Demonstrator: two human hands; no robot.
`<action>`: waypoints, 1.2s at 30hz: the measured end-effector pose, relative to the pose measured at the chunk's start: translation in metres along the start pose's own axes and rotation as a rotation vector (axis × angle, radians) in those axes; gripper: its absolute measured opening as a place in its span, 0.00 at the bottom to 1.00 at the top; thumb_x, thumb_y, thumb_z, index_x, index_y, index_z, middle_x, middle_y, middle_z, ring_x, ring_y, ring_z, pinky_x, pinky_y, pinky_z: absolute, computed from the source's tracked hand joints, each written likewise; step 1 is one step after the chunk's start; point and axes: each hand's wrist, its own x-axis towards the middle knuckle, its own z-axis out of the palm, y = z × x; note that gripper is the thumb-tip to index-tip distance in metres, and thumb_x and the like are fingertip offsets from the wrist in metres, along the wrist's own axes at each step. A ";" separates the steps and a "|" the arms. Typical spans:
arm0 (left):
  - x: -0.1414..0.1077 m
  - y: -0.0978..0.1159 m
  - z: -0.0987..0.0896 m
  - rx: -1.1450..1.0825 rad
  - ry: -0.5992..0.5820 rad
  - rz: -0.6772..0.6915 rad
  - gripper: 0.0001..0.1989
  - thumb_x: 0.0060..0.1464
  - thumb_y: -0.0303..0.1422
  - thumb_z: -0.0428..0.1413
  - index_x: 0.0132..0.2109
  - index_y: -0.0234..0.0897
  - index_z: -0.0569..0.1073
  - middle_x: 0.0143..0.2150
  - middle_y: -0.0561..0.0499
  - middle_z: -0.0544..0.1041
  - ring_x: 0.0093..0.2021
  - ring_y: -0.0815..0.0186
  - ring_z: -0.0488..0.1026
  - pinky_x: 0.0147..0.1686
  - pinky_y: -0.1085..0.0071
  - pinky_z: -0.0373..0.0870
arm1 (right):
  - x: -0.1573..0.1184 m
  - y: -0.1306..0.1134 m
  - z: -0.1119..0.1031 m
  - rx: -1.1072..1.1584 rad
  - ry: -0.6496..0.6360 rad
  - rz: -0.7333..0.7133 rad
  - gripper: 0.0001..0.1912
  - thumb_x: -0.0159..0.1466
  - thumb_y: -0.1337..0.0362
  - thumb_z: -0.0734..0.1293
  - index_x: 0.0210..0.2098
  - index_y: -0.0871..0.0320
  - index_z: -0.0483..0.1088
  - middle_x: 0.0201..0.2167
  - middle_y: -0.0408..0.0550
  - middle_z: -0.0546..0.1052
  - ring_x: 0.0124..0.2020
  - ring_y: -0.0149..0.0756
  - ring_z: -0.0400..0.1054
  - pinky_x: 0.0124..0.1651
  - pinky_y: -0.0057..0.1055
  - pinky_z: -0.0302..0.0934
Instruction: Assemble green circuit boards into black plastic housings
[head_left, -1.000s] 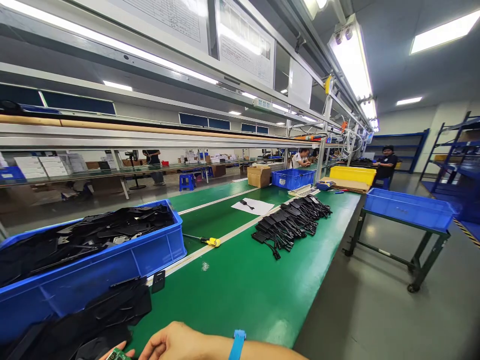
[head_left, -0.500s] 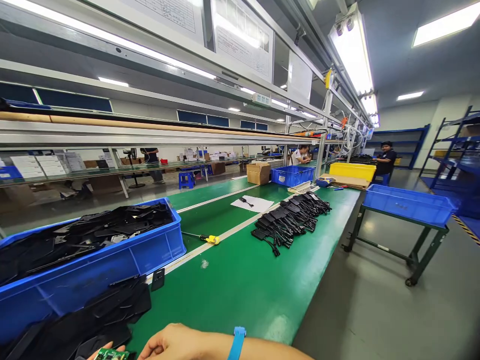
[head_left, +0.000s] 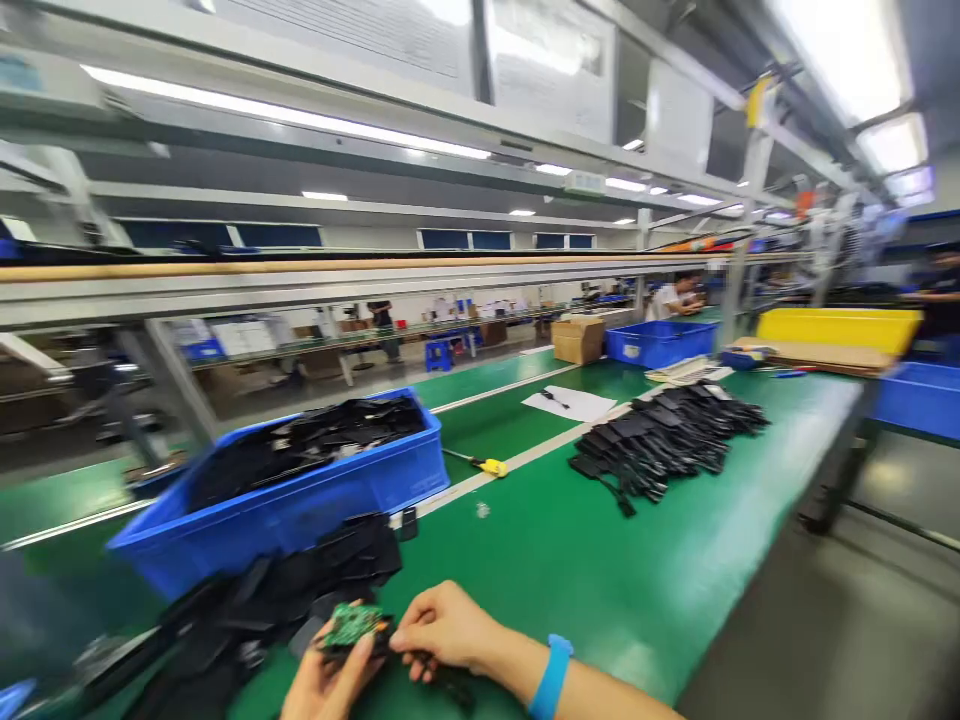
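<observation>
At the lower middle, my left hand (head_left: 330, 680) is closed around a green circuit board (head_left: 352, 624) with dark parts beneath it, its thumb along the near side. Against the board's right edge, my right hand (head_left: 442, 630) has its fingers pinched together. A black cable (head_left: 450, 688) passes under those fingers, blurred. A blue band (head_left: 553, 678) is on the right wrist. Left of my hands lies a pile of flat black plastic pieces (head_left: 300, 580) on the green table (head_left: 540, 560).
Behind the pile, a blue bin (head_left: 337, 490) holds many black pieces. A yellow-handled screwdriver (head_left: 491, 467) lies beyond my hands. Black cabled units (head_left: 667, 440) are heaped to the right, near a white sheet (head_left: 581, 404). A person (head_left: 673, 298) sits farther back.
The view has swung left and down, so both hands and the board now show more fully. My left hand, barely visible before, has come into sight with the board.
</observation>
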 end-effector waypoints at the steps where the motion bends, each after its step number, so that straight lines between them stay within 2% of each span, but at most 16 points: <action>1: -0.005 0.002 0.003 -0.025 0.038 0.039 0.35 0.28 0.43 0.68 0.45 0.35 0.68 0.39 0.45 0.78 0.42 0.55 0.74 0.37 0.68 0.76 | -0.003 -0.001 0.000 -0.002 0.004 -0.029 0.23 0.38 0.50 0.74 0.23 0.62 0.67 0.14 0.38 0.69 0.14 0.25 0.62 0.17 0.22 0.55; 3: -0.010 0.004 0.008 -0.091 0.078 0.062 0.35 0.29 0.42 0.69 0.45 0.34 0.68 0.37 0.45 0.78 0.40 0.56 0.75 0.35 0.68 0.75 | -0.006 -0.001 -0.001 0.003 -0.031 -0.071 0.22 0.43 0.49 0.72 0.25 0.61 0.65 0.16 0.37 0.69 0.15 0.23 0.61 0.17 0.21 0.53; 9: -0.012 -0.001 0.003 -0.244 -0.064 0.054 0.29 0.39 0.35 0.66 0.50 0.37 0.66 0.42 0.44 0.76 0.41 0.62 0.73 0.40 0.67 0.71 | -0.004 0.008 -0.003 -0.014 -0.145 -0.089 0.22 0.47 0.47 0.70 0.23 0.60 0.62 0.16 0.37 0.67 0.15 0.22 0.59 0.17 0.21 0.51; 12: -0.014 -0.002 0.001 -0.270 -0.088 0.069 0.27 0.42 0.34 0.65 0.49 0.38 0.66 0.42 0.46 0.74 0.41 0.63 0.72 0.41 0.67 0.70 | -0.008 0.007 -0.005 -0.016 -0.132 -0.074 0.23 0.47 0.47 0.70 0.24 0.60 0.63 0.17 0.37 0.66 0.16 0.22 0.58 0.17 0.21 0.51; 16: -0.015 0.000 0.001 -0.305 -0.077 0.092 0.25 0.42 0.33 0.65 0.48 0.38 0.67 0.39 0.48 0.74 0.40 0.65 0.71 0.41 0.67 0.69 | -0.011 0.003 -0.009 0.020 -0.109 -0.043 0.23 0.47 0.47 0.70 0.24 0.60 0.63 0.17 0.36 0.66 0.16 0.21 0.57 0.18 0.20 0.50; 24: -0.015 0.001 0.000 -0.295 -0.136 0.054 0.25 0.45 0.32 0.63 0.51 0.38 0.65 0.47 0.43 0.73 0.41 0.66 0.71 0.41 0.68 0.68 | -0.012 0.005 -0.006 0.010 -0.170 0.021 0.22 0.46 0.47 0.71 0.24 0.60 0.64 0.17 0.37 0.66 0.16 0.21 0.57 0.18 0.20 0.49; 30: -0.014 -0.001 0.001 -0.355 -0.166 0.016 0.21 0.47 0.34 0.62 0.47 0.35 0.66 0.42 0.43 0.75 0.38 0.65 0.72 0.42 0.63 0.68 | -0.013 0.006 -0.006 -0.047 -0.229 0.014 0.22 0.48 0.47 0.70 0.24 0.60 0.63 0.18 0.37 0.65 0.16 0.22 0.57 0.19 0.21 0.50; 36: -0.013 -0.001 0.001 -0.356 -0.113 -0.019 0.23 0.45 0.36 0.63 0.46 0.34 0.65 0.41 0.42 0.75 0.38 0.63 0.73 0.41 0.62 0.69 | -0.012 0.005 -0.004 -0.166 -0.171 -0.087 0.24 0.47 0.44 0.69 0.24 0.61 0.64 0.17 0.37 0.65 0.16 0.23 0.57 0.18 0.22 0.50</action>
